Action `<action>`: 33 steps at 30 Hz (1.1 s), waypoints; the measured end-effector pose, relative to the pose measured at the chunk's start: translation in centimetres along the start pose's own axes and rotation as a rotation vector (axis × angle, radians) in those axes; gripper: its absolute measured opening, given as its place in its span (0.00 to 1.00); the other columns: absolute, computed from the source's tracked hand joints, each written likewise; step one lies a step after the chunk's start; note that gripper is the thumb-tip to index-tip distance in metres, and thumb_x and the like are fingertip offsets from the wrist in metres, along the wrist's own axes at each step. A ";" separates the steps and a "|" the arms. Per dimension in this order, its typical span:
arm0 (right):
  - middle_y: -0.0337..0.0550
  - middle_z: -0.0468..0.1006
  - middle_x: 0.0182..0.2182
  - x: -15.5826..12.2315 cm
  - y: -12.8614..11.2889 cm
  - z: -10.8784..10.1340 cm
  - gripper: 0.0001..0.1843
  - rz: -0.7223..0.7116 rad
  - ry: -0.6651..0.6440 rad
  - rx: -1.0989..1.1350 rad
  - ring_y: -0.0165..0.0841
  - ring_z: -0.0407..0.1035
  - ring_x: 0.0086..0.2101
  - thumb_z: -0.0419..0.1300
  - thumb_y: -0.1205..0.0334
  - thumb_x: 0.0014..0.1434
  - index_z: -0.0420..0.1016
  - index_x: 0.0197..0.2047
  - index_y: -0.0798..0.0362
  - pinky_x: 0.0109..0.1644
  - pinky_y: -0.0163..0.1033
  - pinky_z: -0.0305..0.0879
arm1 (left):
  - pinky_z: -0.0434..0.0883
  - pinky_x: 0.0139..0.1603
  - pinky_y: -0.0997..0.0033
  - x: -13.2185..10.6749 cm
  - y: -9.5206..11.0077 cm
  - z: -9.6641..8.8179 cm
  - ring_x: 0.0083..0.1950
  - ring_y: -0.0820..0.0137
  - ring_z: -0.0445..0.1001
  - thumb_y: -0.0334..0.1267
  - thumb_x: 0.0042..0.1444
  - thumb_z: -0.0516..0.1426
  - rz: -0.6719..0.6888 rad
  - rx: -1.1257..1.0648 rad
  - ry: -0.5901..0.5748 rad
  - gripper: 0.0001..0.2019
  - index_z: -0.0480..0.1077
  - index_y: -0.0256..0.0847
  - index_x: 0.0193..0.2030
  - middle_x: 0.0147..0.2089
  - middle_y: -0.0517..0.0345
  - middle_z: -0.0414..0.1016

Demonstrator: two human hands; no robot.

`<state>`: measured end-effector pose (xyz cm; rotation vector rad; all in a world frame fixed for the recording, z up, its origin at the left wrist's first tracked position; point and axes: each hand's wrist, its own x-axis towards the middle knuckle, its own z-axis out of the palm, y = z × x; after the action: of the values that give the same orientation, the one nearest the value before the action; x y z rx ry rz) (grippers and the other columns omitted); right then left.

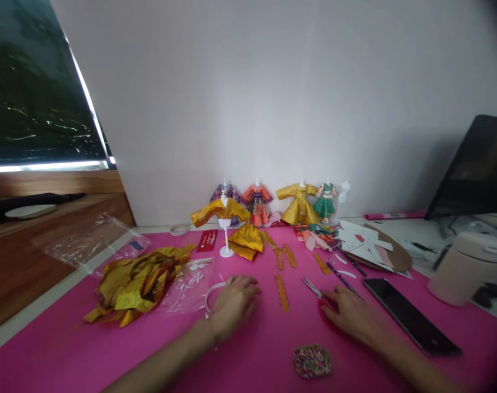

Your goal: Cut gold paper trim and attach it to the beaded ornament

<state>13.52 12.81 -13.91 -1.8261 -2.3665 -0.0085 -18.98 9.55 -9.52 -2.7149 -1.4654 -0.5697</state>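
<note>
My left hand (pixel 237 305) rests palm down on the pink mat, its fingers loosely bent and a little blurred, with nothing seen in them. Partly behind its wrist lies a white ring (pixel 209 300). My right hand (pixel 348 310) is closed on the red handles of a pair of small scissors (pixel 312 287), whose blades point away to the left. Between the hands lies a scalloped strip of mustard-yellow fabric (pixel 281 293). More cut yellow pieces (pixel 289 255) lie beyond it. A white doll stand (pixel 226 248) carries a yellow top (pixel 235 208) beside a folded yellow piece (pixel 246 242).
Crumpled yellow fabric (pixel 137 284) and a clear plastic bag (pixel 191 286) lie left. Dressed miniature mannequins (pixel 299 204) line the wall. A box of colourful beads (pixel 312 361) sits in front. Right are a pencil (pixel 343 279), a phone (pixel 409 316), paper patterns (pixel 365 243) and a pale bottle (pixel 461 270).
</note>
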 end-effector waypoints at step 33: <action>0.48 0.76 0.40 -1.0 -0.6 3.1 0.15 -0.027 0.324 0.108 0.41 0.71 0.43 0.52 0.59 0.65 0.76 0.49 0.52 0.49 0.43 0.63 | 0.66 0.59 0.48 3.6 3.5 4.1 0.58 0.54 0.71 0.41 0.64 0.57 0.154 -0.010 -0.167 0.16 0.70 0.41 0.57 0.59 0.45 0.74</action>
<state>12.84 12.05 -17.08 -1.6053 -2.1235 -0.1634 -13.12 11.17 -11.61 -2.9122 -1.2685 -0.3534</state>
